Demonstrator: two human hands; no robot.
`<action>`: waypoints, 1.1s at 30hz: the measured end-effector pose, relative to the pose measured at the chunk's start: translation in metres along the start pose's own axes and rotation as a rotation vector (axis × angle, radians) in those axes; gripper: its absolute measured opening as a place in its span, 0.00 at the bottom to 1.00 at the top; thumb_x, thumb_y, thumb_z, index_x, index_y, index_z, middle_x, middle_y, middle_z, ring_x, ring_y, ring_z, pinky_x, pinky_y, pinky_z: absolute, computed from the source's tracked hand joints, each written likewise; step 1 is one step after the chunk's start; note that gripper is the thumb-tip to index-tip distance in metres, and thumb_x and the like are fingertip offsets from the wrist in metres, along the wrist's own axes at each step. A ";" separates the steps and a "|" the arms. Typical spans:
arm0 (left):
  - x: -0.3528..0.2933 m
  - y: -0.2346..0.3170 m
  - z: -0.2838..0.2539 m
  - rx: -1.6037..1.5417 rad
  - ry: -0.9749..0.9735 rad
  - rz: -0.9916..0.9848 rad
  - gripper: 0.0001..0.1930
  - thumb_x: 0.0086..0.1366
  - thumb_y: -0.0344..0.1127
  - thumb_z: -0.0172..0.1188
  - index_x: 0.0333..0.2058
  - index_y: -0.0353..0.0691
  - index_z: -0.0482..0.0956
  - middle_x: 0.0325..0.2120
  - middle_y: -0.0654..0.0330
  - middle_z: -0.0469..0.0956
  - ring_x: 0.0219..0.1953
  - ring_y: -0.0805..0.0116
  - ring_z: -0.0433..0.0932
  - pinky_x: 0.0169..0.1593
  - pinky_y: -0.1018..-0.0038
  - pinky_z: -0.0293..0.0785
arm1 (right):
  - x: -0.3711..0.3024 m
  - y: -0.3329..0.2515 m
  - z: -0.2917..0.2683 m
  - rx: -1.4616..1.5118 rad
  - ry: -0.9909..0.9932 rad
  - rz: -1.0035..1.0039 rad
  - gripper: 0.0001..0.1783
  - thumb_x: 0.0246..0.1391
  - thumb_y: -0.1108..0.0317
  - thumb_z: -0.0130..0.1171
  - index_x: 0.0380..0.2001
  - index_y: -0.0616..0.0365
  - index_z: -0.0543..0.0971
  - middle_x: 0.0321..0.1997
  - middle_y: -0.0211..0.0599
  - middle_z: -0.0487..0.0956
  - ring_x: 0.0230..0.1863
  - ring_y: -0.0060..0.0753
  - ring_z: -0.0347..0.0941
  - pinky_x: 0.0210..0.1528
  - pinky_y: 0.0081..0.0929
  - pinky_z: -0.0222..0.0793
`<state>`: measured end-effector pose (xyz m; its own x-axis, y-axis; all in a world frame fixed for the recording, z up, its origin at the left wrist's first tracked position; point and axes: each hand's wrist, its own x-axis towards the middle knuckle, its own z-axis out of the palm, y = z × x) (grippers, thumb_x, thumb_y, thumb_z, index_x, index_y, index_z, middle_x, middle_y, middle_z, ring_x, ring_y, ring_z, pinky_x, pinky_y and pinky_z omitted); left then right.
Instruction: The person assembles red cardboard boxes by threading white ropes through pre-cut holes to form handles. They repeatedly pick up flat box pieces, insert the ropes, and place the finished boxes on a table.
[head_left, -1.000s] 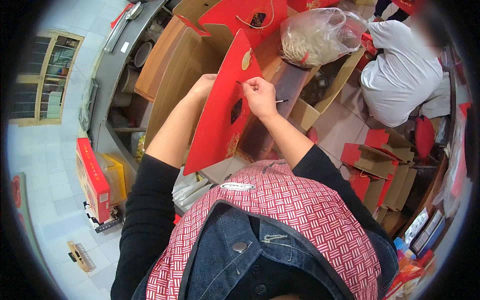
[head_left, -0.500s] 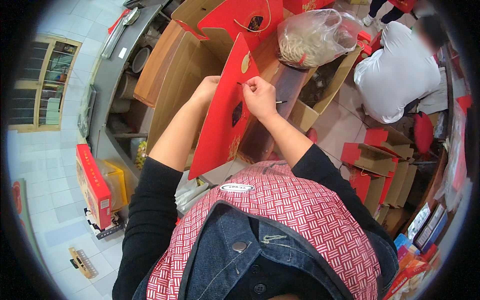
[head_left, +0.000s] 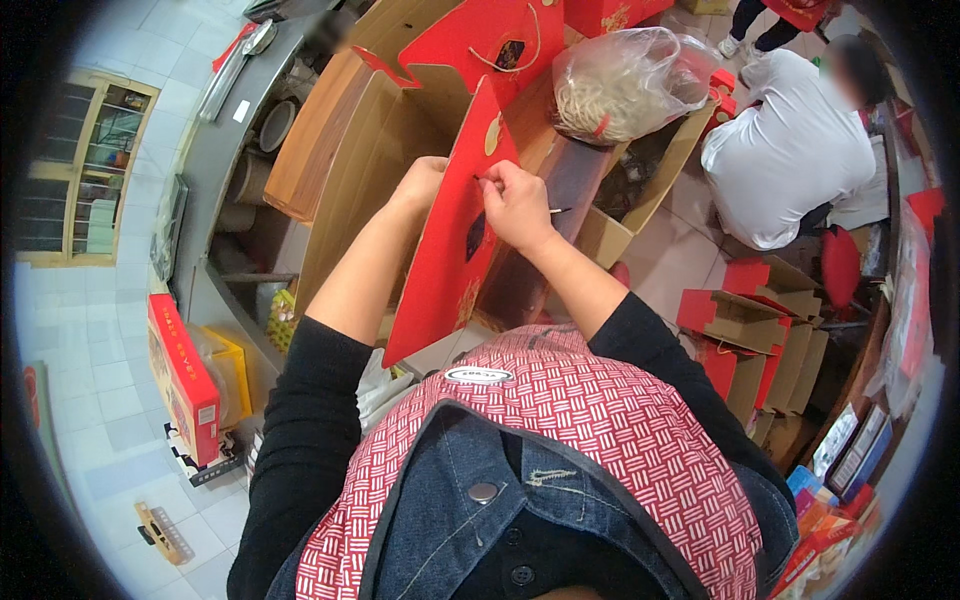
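Note:
A red cardboard gift box (head_left: 440, 250) stands open before me, its tall printed side panel upright between my hands. My left hand (head_left: 422, 182) is on the brown inner side of that panel, its fingers hidden behind it. On the red outer face, my right hand (head_left: 515, 205) is closed in a pinch, fingertips close against the panel. A thin rod (head_left: 560, 210) with a dark end sticks out behind the right hand, and a small dark tip shows at the fingertips. The far panel carries a pale cord handle (head_left: 536, 48).
A clear plastic bag of pale cords (head_left: 610, 95) sits on the wooden bench beyond the right hand, beside an open brown carton (head_left: 665, 165). A person in white (head_left: 790, 150) crouches at the right, near several open red boxes (head_left: 745, 315). A metal counter (head_left: 215, 200) runs along the left.
My right fingertips have come closer to the panel, and less of the dark tip shows. The panel's edge has shifted slightly; the left hand stays behind it.

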<state>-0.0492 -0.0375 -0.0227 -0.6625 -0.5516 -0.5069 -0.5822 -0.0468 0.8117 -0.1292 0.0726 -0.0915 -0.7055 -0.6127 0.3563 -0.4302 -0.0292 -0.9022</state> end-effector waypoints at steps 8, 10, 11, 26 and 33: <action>0.036 -0.038 -0.003 -0.245 -0.218 0.256 0.14 0.57 0.37 0.58 0.40 0.37 0.74 0.35 0.62 0.76 0.37 0.73 0.72 0.42 0.73 0.70 | 0.000 0.018 0.013 -0.140 -0.128 0.140 0.08 0.42 0.78 0.46 0.25 0.62 0.75 0.27 0.51 0.76 0.34 0.48 0.74 0.36 0.39 0.69; 0.055 -0.079 -0.017 -0.323 0.037 0.168 0.14 0.58 0.38 0.57 0.39 0.37 0.74 0.35 0.60 0.76 0.36 0.71 0.73 0.42 0.72 0.70 | -0.013 0.013 0.023 -0.285 -0.159 0.086 0.05 0.47 0.72 0.45 0.23 0.61 0.70 0.25 0.51 0.73 0.29 0.55 0.71 0.32 0.47 0.67; 0.059 -0.089 -0.026 -0.280 0.110 0.239 0.13 0.58 0.38 0.56 0.36 0.34 0.75 0.32 0.58 0.77 0.34 0.70 0.74 0.39 0.71 0.71 | -0.018 0.003 0.015 -0.302 -0.233 0.058 0.06 0.49 0.71 0.44 0.24 0.60 0.69 0.26 0.50 0.71 0.27 0.55 0.70 0.31 0.47 0.67; -0.120 -0.021 -0.022 0.660 0.247 0.287 0.15 0.50 0.34 0.53 0.36 0.31 0.70 0.29 0.43 0.76 0.37 0.46 0.74 0.42 0.60 0.69 | -0.128 0.139 -0.177 -0.538 -0.268 0.473 0.15 0.50 0.56 0.50 0.25 0.55 0.80 0.29 0.45 0.77 0.34 0.49 0.73 0.38 0.39 0.68; -0.115 -0.018 0.006 0.484 0.238 0.409 0.14 0.54 0.33 0.49 0.40 0.38 0.68 0.33 0.42 0.74 0.40 0.43 0.71 0.44 0.57 0.68 | -0.091 0.078 -0.259 0.686 0.371 0.731 0.05 0.49 0.75 0.47 0.24 0.61 0.73 0.30 0.41 0.76 0.16 0.19 0.62 0.15 0.15 0.57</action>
<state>0.0350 0.0317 0.0198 -0.7847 -0.6166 -0.0636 -0.4889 0.5526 0.6749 -0.2452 0.3307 -0.1314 -0.8413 -0.3858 -0.3787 0.4933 -0.2613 -0.8297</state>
